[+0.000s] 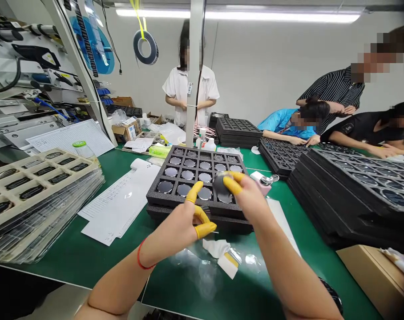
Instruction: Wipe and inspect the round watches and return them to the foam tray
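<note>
My right hand (247,193), with yellow finger cots on its tips, grips a dark round disc (219,181), blurred, over the front right of a black foam tray (155,202). Rows of shiny round discs (205,193) with metal rims lie in the tray's square compartments. At the tray's front edge is my left hand (188,218), also in yellow finger cots. One of its fingers points up toward the front row, while thumb and forefinger come close together. A small dark thing (205,209) shows between its fingers, too unclear to name.
Paper sheets (122,204) and a stack of beige trays (38,213) lie left. Torn white scraps (218,248) lie in front. Black tray stacks (325,195) and a cardboard box (372,275) stand right. Behind a post (192,89) stands a person (178,84); other people lean over trays.
</note>
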### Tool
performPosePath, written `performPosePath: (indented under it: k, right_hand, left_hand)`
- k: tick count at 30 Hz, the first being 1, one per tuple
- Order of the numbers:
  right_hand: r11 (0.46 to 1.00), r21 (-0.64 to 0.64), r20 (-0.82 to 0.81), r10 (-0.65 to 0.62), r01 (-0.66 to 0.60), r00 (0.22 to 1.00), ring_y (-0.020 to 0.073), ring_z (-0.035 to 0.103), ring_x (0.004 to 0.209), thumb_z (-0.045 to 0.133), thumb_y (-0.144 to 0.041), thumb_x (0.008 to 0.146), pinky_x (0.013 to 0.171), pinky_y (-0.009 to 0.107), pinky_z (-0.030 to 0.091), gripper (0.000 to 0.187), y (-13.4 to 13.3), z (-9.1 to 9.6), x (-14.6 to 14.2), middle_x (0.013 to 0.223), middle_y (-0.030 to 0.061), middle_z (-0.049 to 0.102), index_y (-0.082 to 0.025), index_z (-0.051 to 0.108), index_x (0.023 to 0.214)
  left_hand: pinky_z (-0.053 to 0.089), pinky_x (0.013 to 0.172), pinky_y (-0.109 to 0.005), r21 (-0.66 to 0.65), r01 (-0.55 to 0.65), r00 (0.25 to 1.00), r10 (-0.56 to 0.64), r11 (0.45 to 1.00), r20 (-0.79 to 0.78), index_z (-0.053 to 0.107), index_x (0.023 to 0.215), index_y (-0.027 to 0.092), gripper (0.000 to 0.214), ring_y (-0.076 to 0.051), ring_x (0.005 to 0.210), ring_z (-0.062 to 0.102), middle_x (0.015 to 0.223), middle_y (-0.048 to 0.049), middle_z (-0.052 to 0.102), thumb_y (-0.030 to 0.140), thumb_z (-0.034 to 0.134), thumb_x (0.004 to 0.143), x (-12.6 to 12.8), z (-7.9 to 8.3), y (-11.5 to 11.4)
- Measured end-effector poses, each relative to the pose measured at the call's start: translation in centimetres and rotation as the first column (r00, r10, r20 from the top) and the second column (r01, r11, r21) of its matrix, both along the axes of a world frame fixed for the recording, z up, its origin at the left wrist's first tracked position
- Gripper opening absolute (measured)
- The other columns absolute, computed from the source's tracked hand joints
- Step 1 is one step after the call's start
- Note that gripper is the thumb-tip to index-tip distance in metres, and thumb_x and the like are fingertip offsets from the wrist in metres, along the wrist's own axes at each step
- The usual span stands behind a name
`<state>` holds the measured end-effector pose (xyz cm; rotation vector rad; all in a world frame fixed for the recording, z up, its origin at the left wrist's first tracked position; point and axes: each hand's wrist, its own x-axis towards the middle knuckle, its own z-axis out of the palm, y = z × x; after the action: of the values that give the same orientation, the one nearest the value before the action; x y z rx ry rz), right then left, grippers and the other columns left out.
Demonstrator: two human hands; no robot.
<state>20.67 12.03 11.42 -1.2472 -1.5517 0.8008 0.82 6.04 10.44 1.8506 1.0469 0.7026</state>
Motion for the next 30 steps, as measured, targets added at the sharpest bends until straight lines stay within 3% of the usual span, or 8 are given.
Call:
performPosePath:
  k: [3,5,8,11,18,24,30]
  right_hand:
    - [0.985,0.059,0.112,-0.169,0.163,0.979,0.0168,0.062,0.080,0.057,-0.030,0.090,0.077,0.033,0.051,0.034,7.6,2.0,-0.5,0.083,0.0010,0.066,-0.017,0.058,0.121]
    - [0.976,0.044,0.212,-0.219,0.214,0.952,0.0178,0.063,0.085,0.061,-0.028,0.090,0.080,0.036,0.053,0.027,12.8,2.1,-1.0,0.094,0.0042,0.066,-0.014,0.061,0.113]
    - [0.966,-0.004,0.352,-0.240,0.258,0.905,0.0211,0.063,0.100,0.058,-0.033,0.093,0.084,0.042,0.054,0.032,18.6,0.6,-1.7,0.119,0.0086,0.061,-0.016,0.058,0.119]
    - [0.964,-0.033,0.467,-0.220,0.265,0.856,0.0222,0.062,0.104,0.058,-0.033,0.093,0.087,0.043,0.054,0.033,21.6,-1.4,-2.1,0.123,0.0092,0.059,-0.017,0.056,0.122]
    - [0.985,-0.046,0.657,-0.097,0.169,0.748,0.0221,0.062,0.103,0.058,-0.034,0.093,0.086,0.043,0.054,0.034,24.4,-3.8,-1.9,0.122,0.0091,0.060,-0.017,0.056,0.122]
    - [0.989,-0.009,0.807,-0.078,0.145,0.586,0.0218,0.062,0.103,0.058,-0.034,0.093,0.086,0.043,0.054,0.033,24.3,-4.2,-1.7,0.123,0.0091,0.060,-0.017,0.057,0.122]
    - [0.967,0.119,0.869,-0.212,0.227,0.446,0.0226,0.061,0.106,0.058,-0.033,0.093,0.088,0.044,0.053,0.033,22.9,-3.2,-0.5,0.125,0.0095,0.058,-0.018,0.057,0.122]
  left_hand:
    - [0.056,0.081,-0.031,0.005,-0.047,0.997,0.047,0.999,0.064,0.070,0.086,0.018,0.023,-0.019,0.084,0.070,0.130,-0.0126,0.063,0.039,0.062,0.086,-2.6,1.4,-0.1]
    - [0.055,0.088,-0.035,-0.024,-0.051,0.985,0.054,0.998,0.163,0.067,0.106,0.020,0.028,-0.020,0.089,0.069,0.117,-0.0101,0.069,0.038,0.063,0.086,-3.9,1.9,-0.4]
    - [0.054,0.092,-0.039,-0.074,-0.045,0.959,0.064,0.996,0.277,0.052,0.132,0.022,0.050,-0.019,0.089,0.069,0.098,-0.0057,0.073,0.037,0.066,0.085,-5.0,2.3,-0.9]
    - [0.055,0.092,-0.036,-0.088,-0.031,0.954,0.056,0.996,0.294,0.056,0.128,0.022,0.047,-0.019,0.090,0.070,0.106,-0.0075,0.072,0.037,0.067,0.085,-5.5,2.3,-1.1]
    - [0.055,0.093,-0.037,-0.107,-0.055,0.935,0.089,0.993,0.344,0.054,0.131,0.025,0.048,-0.019,0.092,0.069,0.099,-0.0036,0.073,0.034,0.067,0.086,-6.3,2.0,-0.4]
    - [0.055,0.092,-0.035,-0.087,-0.091,0.948,0.113,0.992,0.297,0.057,0.128,0.023,0.044,-0.018,0.090,0.069,0.097,-0.0038,0.073,0.033,0.066,0.086,-6.1,2.3,-0.2]
    - [0.056,0.093,-0.038,-0.113,-0.063,0.934,0.099,0.992,0.344,0.055,0.130,0.025,0.047,-0.019,0.091,0.069,0.097,-0.0024,0.074,0.034,0.067,0.085,-5.8,1.8,0.2]
